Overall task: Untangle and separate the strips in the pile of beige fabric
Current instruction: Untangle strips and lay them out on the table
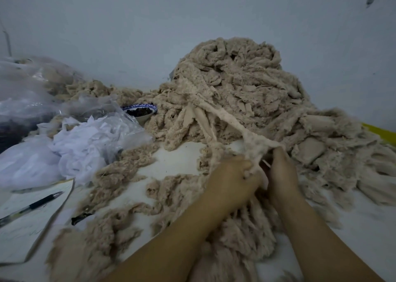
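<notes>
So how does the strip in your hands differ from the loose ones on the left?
The held strip is stretched taut and thin from the big pile; the loose strips lie slack and fluffy on the table. The left hand and right hand grip the held strip; nothing touches the loose strips. Both are the same fuzzy beige fabric.

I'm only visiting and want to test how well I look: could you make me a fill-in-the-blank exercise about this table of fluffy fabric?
1. The left hand and right hand both grip a stretched strip whose colour is ____.
2. On the paper at the left lies a black ____.
3. The bowl beside the pile has a ____ patterned rim.
Missing words: beige; pen; blue.
</notes>
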A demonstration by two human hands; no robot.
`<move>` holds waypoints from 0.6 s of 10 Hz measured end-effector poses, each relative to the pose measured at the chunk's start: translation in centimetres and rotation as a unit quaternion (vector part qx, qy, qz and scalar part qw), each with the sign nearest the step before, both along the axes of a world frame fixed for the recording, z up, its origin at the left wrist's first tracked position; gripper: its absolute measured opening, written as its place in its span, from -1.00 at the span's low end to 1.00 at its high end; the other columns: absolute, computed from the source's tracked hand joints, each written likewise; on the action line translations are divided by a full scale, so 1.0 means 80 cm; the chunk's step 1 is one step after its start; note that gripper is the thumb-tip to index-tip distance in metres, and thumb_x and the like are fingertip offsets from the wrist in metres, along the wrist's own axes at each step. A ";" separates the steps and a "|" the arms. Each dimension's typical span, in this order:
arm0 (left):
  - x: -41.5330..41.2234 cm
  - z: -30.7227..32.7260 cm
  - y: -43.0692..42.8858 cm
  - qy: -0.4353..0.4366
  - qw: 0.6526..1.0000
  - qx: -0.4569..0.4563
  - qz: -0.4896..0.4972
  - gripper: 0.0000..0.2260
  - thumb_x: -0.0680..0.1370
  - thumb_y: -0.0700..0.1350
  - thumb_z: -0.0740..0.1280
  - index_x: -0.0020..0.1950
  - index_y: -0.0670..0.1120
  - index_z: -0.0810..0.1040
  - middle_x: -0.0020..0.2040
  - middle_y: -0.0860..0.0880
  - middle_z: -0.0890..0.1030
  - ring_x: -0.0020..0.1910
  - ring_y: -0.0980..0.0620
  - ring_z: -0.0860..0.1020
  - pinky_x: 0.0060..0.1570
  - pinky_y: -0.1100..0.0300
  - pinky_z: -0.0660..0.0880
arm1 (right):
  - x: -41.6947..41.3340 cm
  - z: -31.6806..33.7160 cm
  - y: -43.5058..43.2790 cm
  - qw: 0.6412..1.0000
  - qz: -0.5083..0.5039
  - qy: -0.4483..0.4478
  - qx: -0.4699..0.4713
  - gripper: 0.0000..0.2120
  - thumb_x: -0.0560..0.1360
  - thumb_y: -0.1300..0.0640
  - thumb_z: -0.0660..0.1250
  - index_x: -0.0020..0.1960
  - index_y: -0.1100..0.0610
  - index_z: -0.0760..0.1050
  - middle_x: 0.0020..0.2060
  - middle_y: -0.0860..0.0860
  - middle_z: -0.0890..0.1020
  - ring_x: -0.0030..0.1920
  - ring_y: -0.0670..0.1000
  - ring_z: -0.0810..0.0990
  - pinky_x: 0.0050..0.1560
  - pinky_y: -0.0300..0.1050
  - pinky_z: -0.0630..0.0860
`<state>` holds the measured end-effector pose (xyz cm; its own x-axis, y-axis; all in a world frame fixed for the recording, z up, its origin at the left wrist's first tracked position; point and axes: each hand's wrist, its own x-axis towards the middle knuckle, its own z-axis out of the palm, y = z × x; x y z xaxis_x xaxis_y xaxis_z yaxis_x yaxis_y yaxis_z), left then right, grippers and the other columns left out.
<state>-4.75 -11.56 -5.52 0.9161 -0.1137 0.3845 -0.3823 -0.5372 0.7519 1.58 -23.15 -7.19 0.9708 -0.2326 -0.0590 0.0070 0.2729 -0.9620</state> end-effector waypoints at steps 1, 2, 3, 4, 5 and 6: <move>0.017 -0.012 0.022 0.087 0.979 -0.126 0.131 -0.75 0.62 -0.02 0.22 -0.24 -0.03 0.48 -0.24 0.01 0.51 -0.25 0.10 0.48 -0.25 0.26 0.41 | -0.011 -0.001 0.015 0.987 0.091 0.006 -0.131 -0.80 0.65 0.02 0.19 0.04 0.12 0.50 0.04 0.20 0.64 -0.14 0.05 0.58 -0.04 -0.02 0.54; 0.044 -0.012 0.035 0.127 0.950 -0.203 0.199 -0.71 0.65 -0.03 0.14 -0.25 -0.05 0.41 -0.29 -0.01 0.46 -0.30 0.04 0.44 -0.33 0.23 0.37 | -0.022 -0.008 0.037 0.921 0.183 -0.011 -0.344 -0.81 0.67 -0.03 0.10 -0.04 -0.04 0.43 -0.11 -0.05 0.56 -0.12 -0.08 0.52 -0.16 -0.15 0.37; 0.077 0.025 0.030 0.210 0.890 -0.336 0.226 -0.77 0.65 -0.05 0.15 -0.07 -0.11 0.52 -0.18 -0.08 0.53 -0.20 -0.03 0.51 -0.24 0.15 0.39 | -0.045 -0.008 0.072 0.922 0.184 -0.037 -0.339 -0.68 0.69 -0.03 0.02 -0.13 -0.04 0.46 -0.18 -0.07 0.58 -0.14 -0.05 0.55 -0.23 -0.17 0.38; 0.110 0.052 0.012 0.195 0.874 -0.372 0.246 -0.66 0.66 -0.09 0.17 0.37 -0.22 0.45 0.20 -0.20 0.59 0.16 -0.19 0.56 0.03 0.09 0.47 | -0.057 -0.026 0.094 0.958 0.163 -0.024 -0.233 -0.73 0.69 0.08 0.08 -0.03 0.04 0.54 -0.24 -0.10 0.59 -0.22 -0.08 0.58 -0.31 -0.22 0.47; 0.116 0.047 -0.005 0.106 0.920 -0.292 0.241 -0.75 0.62 -0.10 0.17 0.20 -0.14 0.53 0.07 -0.16 0.60 0.06 -0.18 0.56 0.02 0.05 0.50 | -0.056 -0.030 0.087 0.977 0.154 0.034 -0.141 -0.73 0.69 0.15 0.12 0.20 0.25 0.53 -0.20 -0.02 0.59 -0.24 -0.12 0.56 -0.30 -0.30 0.51; 0.103 0.007 0.000 -0.004 0.962 -0.155 0.225 -0.84 0.58 -0.14 0.23 -0.17 -0.14 0.44 -0.20 -0.10 0.49 -0.19 -0.08 0.47 -0.20 0.07 0.38 | -0.024 -0.027 0.056 0.972 0.057 0.046 -0.224 -0.66 0.69 -0.03 0.04 0.01 0.11 0.53 -0.06 0.10 0.63 -0.11 0.04 0.56 -0.11 -0.08 0.46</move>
